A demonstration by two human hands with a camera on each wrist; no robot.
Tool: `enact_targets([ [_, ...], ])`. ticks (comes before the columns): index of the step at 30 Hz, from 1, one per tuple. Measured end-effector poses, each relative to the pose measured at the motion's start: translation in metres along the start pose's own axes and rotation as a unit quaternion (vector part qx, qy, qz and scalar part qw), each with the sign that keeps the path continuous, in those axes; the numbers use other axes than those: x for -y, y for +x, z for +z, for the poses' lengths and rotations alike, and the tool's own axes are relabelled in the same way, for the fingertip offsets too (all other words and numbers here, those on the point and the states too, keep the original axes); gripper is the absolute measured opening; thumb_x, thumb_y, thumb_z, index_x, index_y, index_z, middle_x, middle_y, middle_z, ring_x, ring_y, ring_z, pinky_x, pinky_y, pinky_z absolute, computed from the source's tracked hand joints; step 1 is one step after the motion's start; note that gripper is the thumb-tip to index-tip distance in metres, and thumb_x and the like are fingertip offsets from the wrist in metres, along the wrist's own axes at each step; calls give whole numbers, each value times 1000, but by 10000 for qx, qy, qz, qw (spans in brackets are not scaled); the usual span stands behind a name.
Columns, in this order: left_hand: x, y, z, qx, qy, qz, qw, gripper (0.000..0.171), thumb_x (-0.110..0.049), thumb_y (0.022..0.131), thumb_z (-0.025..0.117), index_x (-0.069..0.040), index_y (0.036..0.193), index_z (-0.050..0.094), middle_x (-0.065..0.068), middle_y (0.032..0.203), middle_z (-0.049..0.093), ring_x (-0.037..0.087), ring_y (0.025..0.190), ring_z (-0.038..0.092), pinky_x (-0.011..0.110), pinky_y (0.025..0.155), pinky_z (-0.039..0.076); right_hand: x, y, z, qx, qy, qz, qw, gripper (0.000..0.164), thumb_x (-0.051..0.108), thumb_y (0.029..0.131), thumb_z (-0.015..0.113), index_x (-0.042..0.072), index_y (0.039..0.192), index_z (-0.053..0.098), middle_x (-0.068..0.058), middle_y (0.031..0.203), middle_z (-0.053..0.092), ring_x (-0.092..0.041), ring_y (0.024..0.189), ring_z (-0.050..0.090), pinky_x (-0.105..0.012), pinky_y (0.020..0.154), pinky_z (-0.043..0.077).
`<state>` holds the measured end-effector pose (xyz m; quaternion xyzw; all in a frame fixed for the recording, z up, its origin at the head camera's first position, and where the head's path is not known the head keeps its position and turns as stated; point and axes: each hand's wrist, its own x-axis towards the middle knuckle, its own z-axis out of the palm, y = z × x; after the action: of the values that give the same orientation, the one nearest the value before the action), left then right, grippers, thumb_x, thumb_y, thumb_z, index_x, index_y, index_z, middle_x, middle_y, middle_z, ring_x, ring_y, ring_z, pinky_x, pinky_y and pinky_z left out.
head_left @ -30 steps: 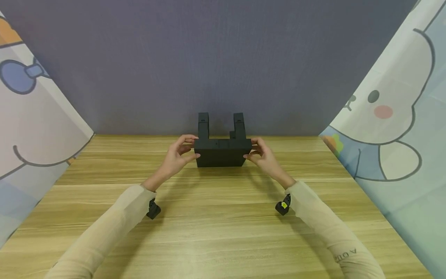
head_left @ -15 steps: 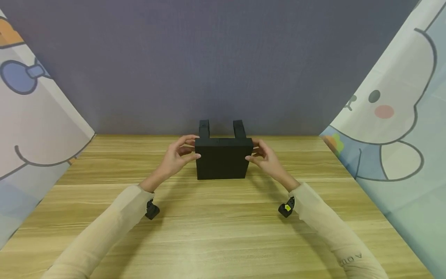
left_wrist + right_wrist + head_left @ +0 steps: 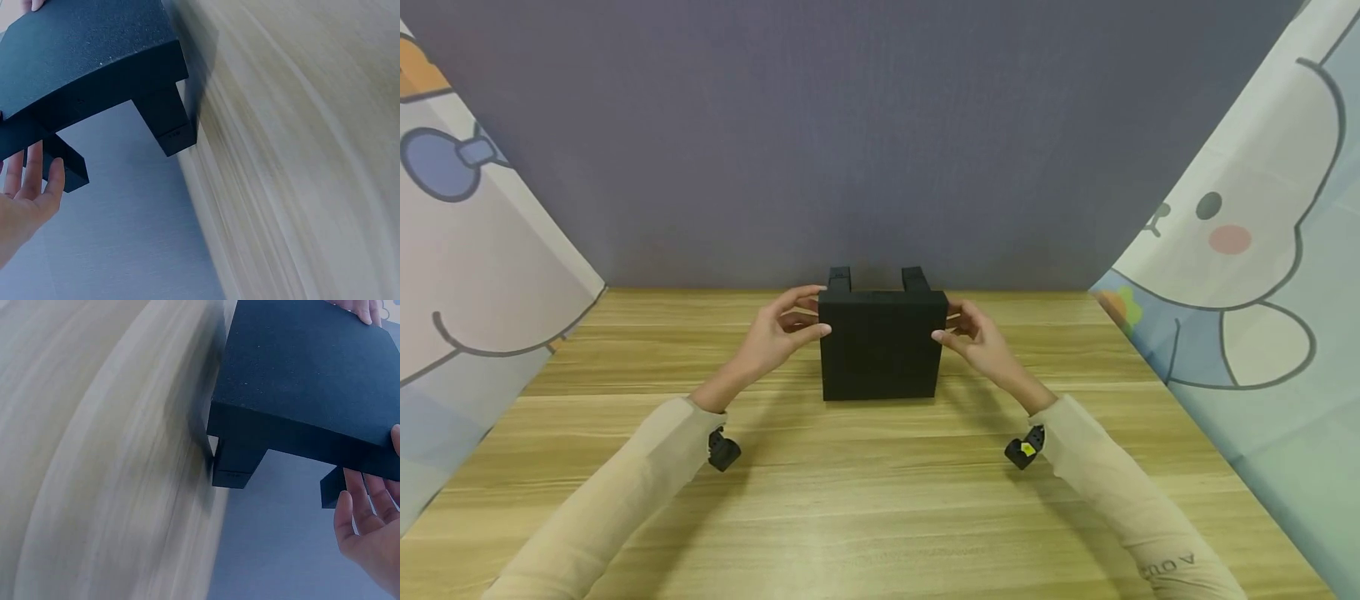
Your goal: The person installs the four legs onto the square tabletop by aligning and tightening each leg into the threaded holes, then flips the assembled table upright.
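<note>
A black stand (image 3: pixel 882 350), a flat square panel with blocky legs on one face, is tipped on its side in the middle of the table. Its panel faces me and its legs point toward the back wall. My left hand (image 3: pixel 778 331) grips its left edge near the top, thumb on the front and fingers behind. At the right edge my right hand (image 3: pixel 979 340) holds it the same way. In the left wrist view a leg (image 3: pixel 169 122) shows close to the tabletop. Whether the lower edge touches the table cannot be told.
The wood-grain table (image 3: pixel 880 500) spreads out below the arms. Close behind the stand rises a grey-blue wall (image 3: pixel 880 142). Cartoon-printed sheets flank both sides, a left one (image 3: pixel 482 250) and a right one (image 3: pixel 1262 250).
The stand has tilted: its flat panel has swung round to face me, and its legs have dropped lower against the wall. Both hands have kept their grip, the right one shifting slightly outward.
</note>
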<state>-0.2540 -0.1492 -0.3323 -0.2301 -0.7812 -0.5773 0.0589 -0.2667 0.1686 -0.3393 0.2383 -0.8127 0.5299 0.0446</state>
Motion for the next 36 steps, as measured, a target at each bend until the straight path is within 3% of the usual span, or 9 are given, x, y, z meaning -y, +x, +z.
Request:
enact_targets([
  [6, -5, 1, -1, -123, -209, -36, 9997, 55, -12, 82, 68, -14, 132, 46, 12, 112, 53, 24, 99, 61, 26, 81, 52, 4, -1, -3, -24, -191, 133, 9997, 45, 11, 87, 63, -3, 126, 46, -21, 110, 56, -26, 95, 57, -22, 75, 48],
  [14, -7, 4, -1, -349, -268, 227, 9988, 51, -13, 83, 67, -11, 130, 46, 14, 109, 56, 13, 90, 63, 26, 78, 53, 11, 0, -3, -261, 98, 129, 9995, 48, 11, 86, 63, 0, 130, 44, -18, 114, 53, -20, 94, 56, -18, 74, 47],
  [22, -10, 4, -3, -354, -437, 47, 9984, 49, -17, 85, 65, -16, 131, 47, 9, 105, 56, 12, 87, 64, 40, 75, 54, 20, 0, -4, -298, 557, 429, 9971, 51, 15, 86, 64, 6, 132, 44, -13, 111, 55, -12, 90, 57, -26, 76, 49],
  [29, -14, 7, -3, -405, -394, -85, 9984, 48, -15, 86, 64, -11, 131, 47, 12, 105, 55, 12, 81, 64, 28, 68, 55, 25, 1, -5, -327, 872, 842, 9921, 52, 16, 86, 64, 7, 133, 44, 0, 104, 53, -8, 85, 55, -22, 74, 49],
  [36, -17, 10, -4, -381, -338, -320, 9982, 51, -18, 87, 63, -13, 134, 44, 17, 112, 54, 12, 81, 64, 28, 68, 55, 27, 4, -6, -303, 909, 1055, 9898, 53, 20, 87, 64, 8, 134, 43, -1, 105, 53, -9, 84, 56, -21, 70, 47],
])
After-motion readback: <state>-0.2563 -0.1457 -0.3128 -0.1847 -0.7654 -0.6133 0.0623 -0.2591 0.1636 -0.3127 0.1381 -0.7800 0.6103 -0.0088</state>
